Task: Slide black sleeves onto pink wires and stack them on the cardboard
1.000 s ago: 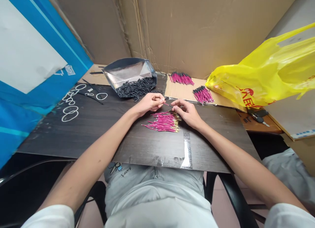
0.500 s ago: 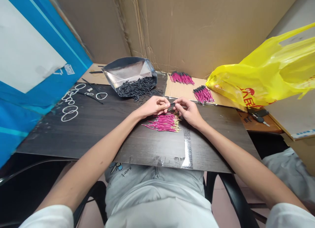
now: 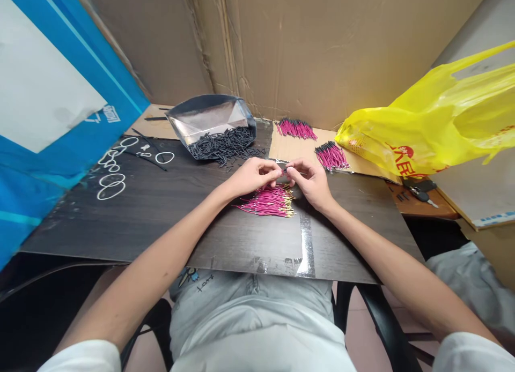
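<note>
Head cam: both hands closed in fingertip pinches over the counter [image 3: 161, 227], L hand [image 3: 257, 175] on what looks like a pink wire [image 3: 282, 172], R hand [image 3: 311, 183] on a small black tube [image 3: 285, 169], tips nearly meeting; exact fit can't be told. Step now prob. lining up the two; calls for steady fingertips. Loose wires [image 3: 267, 201] lie just below, tubes [image 3: 225, 144] in/by the open bag [image 3: 193, 126], black-ended bunches [image 3: 296, 128] on cardboard [image 3: 292, 149] behind.
</note>
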### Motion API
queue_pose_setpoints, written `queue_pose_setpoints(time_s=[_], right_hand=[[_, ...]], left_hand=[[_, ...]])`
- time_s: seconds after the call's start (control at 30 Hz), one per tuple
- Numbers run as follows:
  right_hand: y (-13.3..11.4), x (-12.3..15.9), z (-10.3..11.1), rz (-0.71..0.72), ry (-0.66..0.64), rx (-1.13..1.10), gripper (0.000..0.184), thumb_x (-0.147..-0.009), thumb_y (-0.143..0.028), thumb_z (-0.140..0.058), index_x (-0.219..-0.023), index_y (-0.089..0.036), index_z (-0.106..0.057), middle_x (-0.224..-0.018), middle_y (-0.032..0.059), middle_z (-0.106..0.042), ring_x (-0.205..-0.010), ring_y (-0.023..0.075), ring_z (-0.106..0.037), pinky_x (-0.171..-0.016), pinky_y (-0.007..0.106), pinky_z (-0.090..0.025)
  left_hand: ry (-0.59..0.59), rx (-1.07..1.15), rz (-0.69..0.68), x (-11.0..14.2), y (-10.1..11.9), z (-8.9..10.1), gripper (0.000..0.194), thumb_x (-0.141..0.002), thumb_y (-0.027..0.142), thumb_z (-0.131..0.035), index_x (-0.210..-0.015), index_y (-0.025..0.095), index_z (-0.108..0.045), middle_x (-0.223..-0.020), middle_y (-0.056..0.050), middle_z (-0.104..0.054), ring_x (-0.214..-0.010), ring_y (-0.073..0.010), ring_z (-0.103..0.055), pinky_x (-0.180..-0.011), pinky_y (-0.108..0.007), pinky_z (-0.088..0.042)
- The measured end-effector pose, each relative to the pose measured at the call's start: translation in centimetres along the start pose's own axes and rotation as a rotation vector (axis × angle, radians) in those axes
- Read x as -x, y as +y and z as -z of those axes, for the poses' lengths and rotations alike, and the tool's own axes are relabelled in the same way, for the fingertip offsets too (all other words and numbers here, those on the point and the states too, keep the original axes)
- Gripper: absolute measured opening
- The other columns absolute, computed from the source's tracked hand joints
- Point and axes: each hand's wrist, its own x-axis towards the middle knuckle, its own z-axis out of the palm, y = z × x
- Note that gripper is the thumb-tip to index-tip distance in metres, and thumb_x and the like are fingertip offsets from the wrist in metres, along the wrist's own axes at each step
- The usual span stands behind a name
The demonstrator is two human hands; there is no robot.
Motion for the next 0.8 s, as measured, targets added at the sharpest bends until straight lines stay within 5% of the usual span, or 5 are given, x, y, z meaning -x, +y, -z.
queue_pose_setpoints(time_s=[0.27, 0.8], right_hand=[[-1.1, -0.1, -0.9, -0.199, -0.058, -0.179, 0.044, -0.073, -0.055, -0.086, -0.094, -0.020, -0.069, -0.088, 0.0032, -0.069, -0.076, 0.0159, -0.064, -0.064, 0.029, -0.057], [-1.8, -0.2, -1.2, -0.206, 0.012, -0.230, 0.031, -0.081, -0.047, -0.082, -0.088, -0.020, -0.069, -0.081, 0.0015, -0.066, -0.066, 0.0130, -0.058, -0.055, 0.024, -0.049]], left_hand=[[-0.050, 0.208, 0.025, 0.0, 0.1, 0.5, 0.028, -0.097, 0.036, -0.062, -0.082, 0.013, -0.065, -0.068, -0.003, -0.065, -0.051, -0.0067, -0.051, -0.051, -0.020, -0.039], [-0.100, 0.541, 0.010, 0.0, -0.7, -1.3, 0.039, -0.096, 0.049, -0.065, -0.089, 0.012, -0.062, -0.064, 0.001, -0.057, -0.046, -0.0071, -0.049, -0.045, -0.021, -0.039]])
